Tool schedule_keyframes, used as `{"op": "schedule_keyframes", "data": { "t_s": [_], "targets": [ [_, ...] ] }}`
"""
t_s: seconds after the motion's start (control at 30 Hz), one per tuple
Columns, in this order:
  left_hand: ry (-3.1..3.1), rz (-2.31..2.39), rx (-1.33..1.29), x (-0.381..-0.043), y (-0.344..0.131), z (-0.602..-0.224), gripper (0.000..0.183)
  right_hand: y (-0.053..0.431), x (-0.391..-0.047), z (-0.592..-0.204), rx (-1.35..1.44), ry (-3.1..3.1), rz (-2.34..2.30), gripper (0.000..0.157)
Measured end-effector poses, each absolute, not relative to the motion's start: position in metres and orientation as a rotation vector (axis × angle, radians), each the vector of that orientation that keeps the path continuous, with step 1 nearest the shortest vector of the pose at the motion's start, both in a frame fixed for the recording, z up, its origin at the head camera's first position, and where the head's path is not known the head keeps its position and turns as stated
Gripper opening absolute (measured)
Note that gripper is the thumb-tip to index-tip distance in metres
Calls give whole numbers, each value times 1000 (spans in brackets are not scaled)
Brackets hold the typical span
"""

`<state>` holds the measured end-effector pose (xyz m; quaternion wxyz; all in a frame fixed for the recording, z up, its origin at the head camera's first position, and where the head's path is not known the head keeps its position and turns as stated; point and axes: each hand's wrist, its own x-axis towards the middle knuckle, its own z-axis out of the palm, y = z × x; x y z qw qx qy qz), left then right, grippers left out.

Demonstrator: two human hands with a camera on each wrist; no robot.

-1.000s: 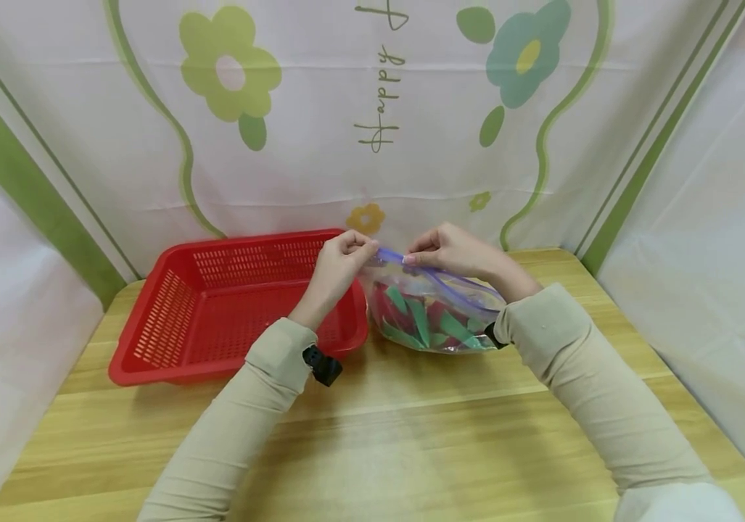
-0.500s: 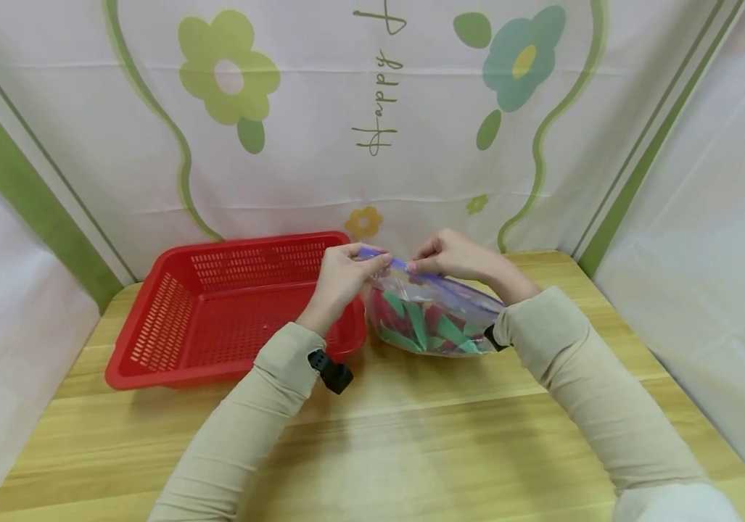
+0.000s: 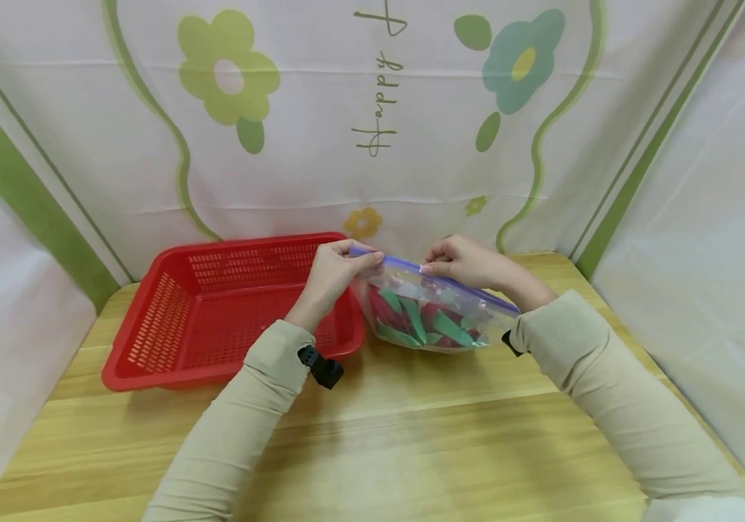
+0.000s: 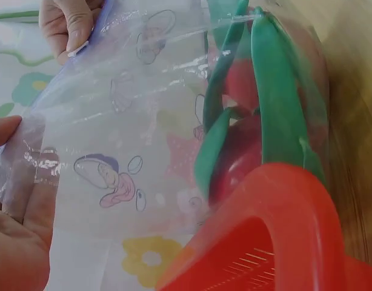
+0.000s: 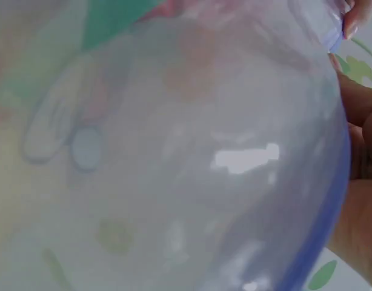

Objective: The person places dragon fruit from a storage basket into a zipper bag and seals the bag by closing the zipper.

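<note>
A clear zip bag [image 3: 492, 323] with a purple-blue zip edge and printed cartoon drawings stands on the table. Inside it are red rounded things [image 4: 240, 154] with green leaf-like strips [image 4: 277, 91]; their exact kind is unclear. My left hand [image 3: 329, 279] pinches the left end of the zip edge between thumb and fingers. Farther right along that edge, my right hand [image 3: 470, 262] pinches a small white slider [image 4: 78, 48] with thumb and finger. In the right wrist view the bag's blurred plastic fills most of the picture, hiding much of the right hand.
To the left a red slotted plastic basket [image 3: 179, 377] stands against the bag's left side, its rim near my left wrist. Wooden table [image 3: 372, 449] extends in front. A flower-printed cloth [image 3: 307, 145] hangs behind, with pale cloth on both sides.
My right hand has slid rightward along the zip edge. The bag's mouth, gaping on the right earlier, now lies in a straight line. My left hand has shifted slightly left.
</note>
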<state>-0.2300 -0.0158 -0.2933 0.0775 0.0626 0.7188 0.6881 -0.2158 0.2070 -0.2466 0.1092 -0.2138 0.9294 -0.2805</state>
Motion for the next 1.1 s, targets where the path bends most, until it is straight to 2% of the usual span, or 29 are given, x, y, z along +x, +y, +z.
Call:
{"op": "schedule_keyframes", "data": {
  "t_s": [0.2, 0.3, 0.47, 0.63, 0.8, 0.93, 1.1],
  "targets": [
    [2095, 2045, 270, -228, -18, -290, 21, 205, -215, -235, -672, 2760, -813, 17],
    [2046, 2012, 344, -226, -18, -287, 26, 207, -216, -233, -679, 2790, -785, 17],
    [2157, 1789, 443, -225, -14, -277, 39, 213, -222, -235, -716, 2778, -787, 19],
    [2408, 1519, 552, -225, -1, -273, 35, 219, -228, -238, -703, 2727, -799, 21],
    [2414, 1590, 434, -224, 5, -280, 25, 224, -229, -240, -632, 2682, -823, 22],
    [2322, 1703, 316, -223, 6, -284, 24, 226, -228, -240, -606, 2641, -863, 24],
    [2313, 1774, 289, -222, 4, -283, 25, 228, -225, -236, -583, 2649, -852, 27]
  ]
}}
